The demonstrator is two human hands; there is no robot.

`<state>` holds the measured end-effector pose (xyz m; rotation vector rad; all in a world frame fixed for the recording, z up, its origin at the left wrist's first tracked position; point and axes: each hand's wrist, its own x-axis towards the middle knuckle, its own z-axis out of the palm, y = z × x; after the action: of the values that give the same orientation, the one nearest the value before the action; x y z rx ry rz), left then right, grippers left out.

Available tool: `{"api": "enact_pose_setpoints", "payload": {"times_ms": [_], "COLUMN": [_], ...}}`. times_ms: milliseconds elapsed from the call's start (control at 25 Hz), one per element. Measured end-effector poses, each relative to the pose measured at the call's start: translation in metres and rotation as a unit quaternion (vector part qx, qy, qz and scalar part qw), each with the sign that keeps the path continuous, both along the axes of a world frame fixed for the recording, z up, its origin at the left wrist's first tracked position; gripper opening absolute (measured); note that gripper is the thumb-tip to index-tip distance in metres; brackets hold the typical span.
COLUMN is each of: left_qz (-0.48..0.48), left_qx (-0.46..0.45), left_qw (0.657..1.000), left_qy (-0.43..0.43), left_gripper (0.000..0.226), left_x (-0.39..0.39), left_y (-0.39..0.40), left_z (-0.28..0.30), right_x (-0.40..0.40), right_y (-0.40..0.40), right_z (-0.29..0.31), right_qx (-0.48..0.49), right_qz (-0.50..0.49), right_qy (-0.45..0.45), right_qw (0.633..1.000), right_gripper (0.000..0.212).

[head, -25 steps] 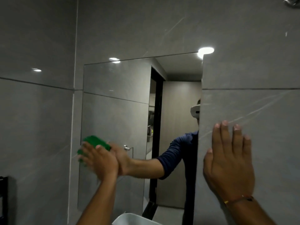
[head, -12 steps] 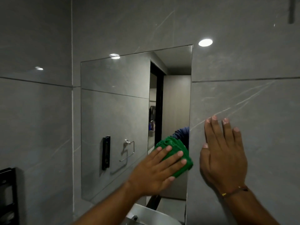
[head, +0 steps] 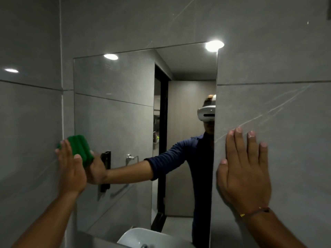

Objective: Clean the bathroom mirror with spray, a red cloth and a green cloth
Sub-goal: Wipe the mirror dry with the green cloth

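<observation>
the mirror [head: 125, 108] fills mid-frame. the right hand [head: 244, 173], lower right, lies flat and released on the wall [head: 279, 56], likely as a brace. the left hand [head: 71, 167], lower left, presses the green cloth [head: 80, 146] onto the mirror's left edge, palm open. no writing is legible.

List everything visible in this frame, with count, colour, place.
mirror: 1, frameless, on the wall, centre
green cloth: 1, green, folded, pressed on the mirror's left edge
wall tiles: grey, all around the mirror
sink: 1, white, bottom centre, partly cut off
bracelet: 1, dark cord with a yellow bead, right wrist
reflections in the mirror: dark doorway, towel ring, black fixture, ceiling light, person in a blue sleeve with a white headset
left hand: flat on the cloth
right hand: open, flat on the tile right of the mirror
</observation>
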<state>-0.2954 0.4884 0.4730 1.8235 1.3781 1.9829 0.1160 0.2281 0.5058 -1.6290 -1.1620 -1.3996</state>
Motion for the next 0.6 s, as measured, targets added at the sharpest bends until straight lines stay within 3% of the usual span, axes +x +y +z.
{"api": "enact_pose_setpoints", "payload": {"times_ms": [160,280,360,480,600], "left_qz": [0.04,0.022,0.0,-0.025,-0.045], "left_qx": [-0.125,-0.128,-0.072,0.069,0.208], "left_qw": [0.972,0.969,0.987,0.996,0.932], "left_qy": [-0.194,-0.212,-0.145,0.052,0.295], "left_gripper": [0.073,0.074,0.071,0.065,0.062], "left_x": [0.074,0.164,0.218,0.28,0.289], "left_y": [-0.055,-0.125,-0.163,-0.212,-0.224], "left_z": [-0.023,-0.008,0.006,-0.01,-0.068], "right_x": [0.001,0.002,0.001,0.003,0.007], "right_y": [0.0,-0.002,-0.003,-0.006,-0.01], "right_z": [0.0,0.0,0.001,-0.001,-0.001], "right_qx": [-0.009,-0.007,-0.01,-0.006,0.003], "right_qz": [-0.004,0.005,0.018,0.054,0.093], "right_qy": [0.005,-0.003,-0.009,-0.014,-0.014], "right_qw": [1.0,1.0,1.0,0.998,0.996], "right_gripper": [0.076,0.075,0.075,0.073,0.072]}}
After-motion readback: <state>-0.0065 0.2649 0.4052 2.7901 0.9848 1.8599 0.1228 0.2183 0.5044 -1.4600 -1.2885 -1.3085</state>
